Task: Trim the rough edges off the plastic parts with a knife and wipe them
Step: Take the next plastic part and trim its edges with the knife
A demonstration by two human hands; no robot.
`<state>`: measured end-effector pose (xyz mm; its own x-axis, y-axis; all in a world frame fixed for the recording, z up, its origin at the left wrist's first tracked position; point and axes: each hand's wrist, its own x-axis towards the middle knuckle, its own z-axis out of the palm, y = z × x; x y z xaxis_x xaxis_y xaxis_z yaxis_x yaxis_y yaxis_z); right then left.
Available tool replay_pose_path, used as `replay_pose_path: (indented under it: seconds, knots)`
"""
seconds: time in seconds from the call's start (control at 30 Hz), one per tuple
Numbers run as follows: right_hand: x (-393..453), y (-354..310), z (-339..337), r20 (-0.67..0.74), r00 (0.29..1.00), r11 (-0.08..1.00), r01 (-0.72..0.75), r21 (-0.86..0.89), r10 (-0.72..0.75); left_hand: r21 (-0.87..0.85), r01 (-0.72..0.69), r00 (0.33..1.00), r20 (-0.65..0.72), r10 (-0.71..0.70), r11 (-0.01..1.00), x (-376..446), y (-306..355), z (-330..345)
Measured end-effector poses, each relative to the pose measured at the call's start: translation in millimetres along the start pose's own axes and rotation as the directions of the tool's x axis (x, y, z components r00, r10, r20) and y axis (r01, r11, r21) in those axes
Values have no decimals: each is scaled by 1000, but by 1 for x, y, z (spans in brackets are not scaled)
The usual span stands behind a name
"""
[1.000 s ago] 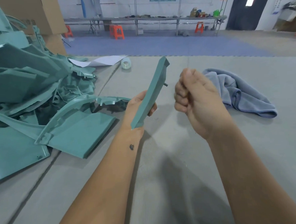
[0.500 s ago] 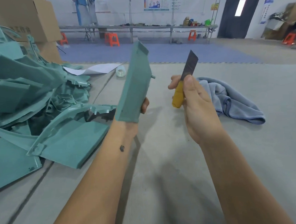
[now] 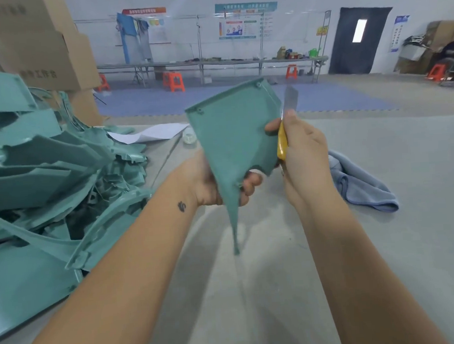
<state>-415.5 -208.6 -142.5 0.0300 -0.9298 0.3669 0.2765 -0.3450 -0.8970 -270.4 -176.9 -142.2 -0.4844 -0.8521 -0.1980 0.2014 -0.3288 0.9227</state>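
Note:
My left hand [image 3: 213,184] grips a teal plastic part [image 3: 232,142] near its lower end and holds it upright above the grey table [image 3: 281,288], its flat inner face towards me. My right hand [image 3: 303,151] grips a knife [image 3: 286,117] with a yellow handle. The grey blade points up and lies along the part's right edge. A grey-blue cloth [image 3: 359,182] is crumpled on the table just right of my right hand.
A large pile of teal plastic parts [image 3: 43,188] fills the table's left side. Cardboard boxes [image 3: 37,47] stand behind it. A sheet of paper [image 3: 149,132] and a tape roll [image 3: 189,139] lie further back. A person sits at the far right.
My left hand has turned the part from edge-on to its flat face towards me. My right hand has brought the knife left, up against the part's right edge.

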Motion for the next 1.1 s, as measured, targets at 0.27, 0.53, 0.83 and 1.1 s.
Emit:
replay_pose_path:
  seconds: [0.27,0.53,0.83,1.1]
  knots:
    - [20,-30,-29,533,835,745,268,-610,136,-294,-370,925,-210,318,881,-22,-27,-17]
    - [12,-2,-6,643,761,560,572,-599,-90,351,-216,753,-534,385,911,-36,-29,-38]
    - [-22,67,-38,-13,970,907,222,-359,-243,-195,-470,541,-834,106,861,-3,-99,-41]
    - [-40,94,-56,-268,963,996,5,-91,-29,-480,-674,583,-813,5,562,29,-109,-8]
